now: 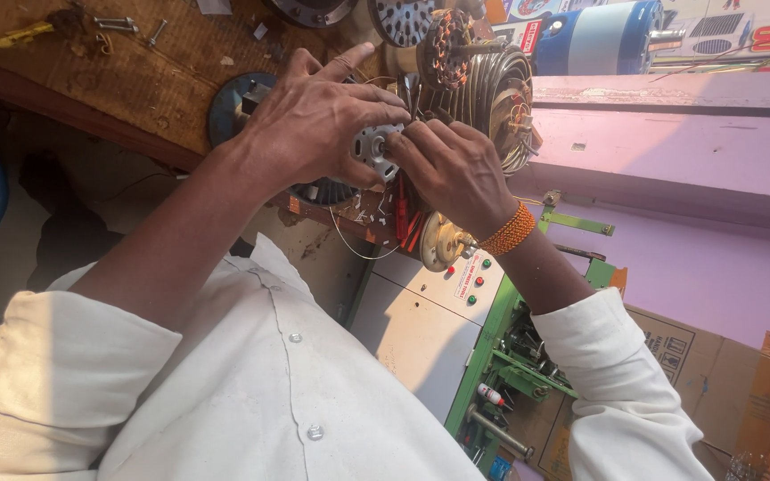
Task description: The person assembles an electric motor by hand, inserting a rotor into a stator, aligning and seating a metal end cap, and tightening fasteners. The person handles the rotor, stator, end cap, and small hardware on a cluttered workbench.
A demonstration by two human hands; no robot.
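My left hand [318,120] wraps over a small silver round motor part [370,145], fingers curled on its top. My right hand [456,169] pinches at the same part from the right, fingertips meeting the left hand's. An orange beaded band [510,232] circles my right wrist. Both white sleeves fill the lower view. Behind the hands sits a wound stator with copper coils [501,98]. Much of the silver part is hidden by my fingers.
A worn wooden bench [135,80] carries bolts [118,24], a dark round disc [229,102] and red tools [403,214]. A blue cylinder [599,37] lies at the back. A green-framed machine with a button panel [470,285] stands below, beside a cardboard box [697,374] and a pink wall.
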